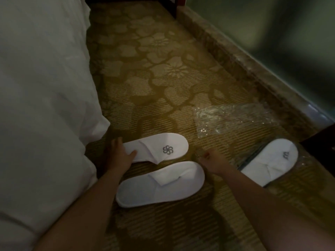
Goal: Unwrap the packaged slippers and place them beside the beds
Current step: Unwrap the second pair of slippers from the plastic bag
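Two unwrapped white slippers lie side by side on the patterned carpet beside the bed (45,105). The far slipper (163,146) shows a grey pinwheel logo. My left hand (120,153) grips its heel end, thumb on top. The near slipper (163,183) lies flat, with its logo hidden. My right hand (213,160) hovers just right of the near slipper's toe, fingers curled loosely, holding nothing. A packaged slipper pair (272,160) in clear plastic lies to the right. An empty clear wrapper (232,120) lies crumpled behind it.
White bedding hangs down along the left side. A marble skirting ledge (244,69) runs along the right under a green wall. Dark wooden furniture (322,144) stands at the right edge, and another dark piece stands at the top.
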A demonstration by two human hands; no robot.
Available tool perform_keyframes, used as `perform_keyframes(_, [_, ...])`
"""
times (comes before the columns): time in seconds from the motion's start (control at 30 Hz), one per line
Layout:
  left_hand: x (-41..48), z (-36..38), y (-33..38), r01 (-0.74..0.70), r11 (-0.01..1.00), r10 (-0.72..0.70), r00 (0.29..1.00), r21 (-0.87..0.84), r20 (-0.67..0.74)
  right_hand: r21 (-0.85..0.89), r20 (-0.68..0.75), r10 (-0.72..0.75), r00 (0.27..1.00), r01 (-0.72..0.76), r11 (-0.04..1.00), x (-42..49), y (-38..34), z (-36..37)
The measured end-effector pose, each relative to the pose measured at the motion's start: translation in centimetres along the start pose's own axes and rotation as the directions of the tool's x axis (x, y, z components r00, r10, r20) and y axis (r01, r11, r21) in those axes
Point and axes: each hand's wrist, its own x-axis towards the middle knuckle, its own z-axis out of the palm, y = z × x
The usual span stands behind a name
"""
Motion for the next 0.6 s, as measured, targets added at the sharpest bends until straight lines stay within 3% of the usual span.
perform_keyframes(0.1, [-0.5,0.4,3.5,-0.231,0.965,0.223,0.972,0.128,0.076,0.093,-0.094,0.009,0.996,0.0,0.996,0.2,0.0,-1.8])
perform_keyframes(0.33, [-2.4,0.2,16.1,-0.534,0.832,0.554,0.776,-0.153,0.302,0.287,-0.212,0.069,0.975,-0.005,0.958,0.1,2.4,-6.6])
perform_keyframes(0.5, [-5.1,1.4,24.1,-0.67,0.738,0.642,0.66,-0.081,0.39,0.391,-0.255,0.145,0.956,-0.036,0.92,-0.4,5.6,-9.9])
perform_keyframes(0.6, [-7.0,3.1,27.7,-0.736,0.677,0.625,0.582,0.011,0.52,0.47,-0.246,0.246,0.938,-0.106,0.876,-0.8,8.2,-11.1])
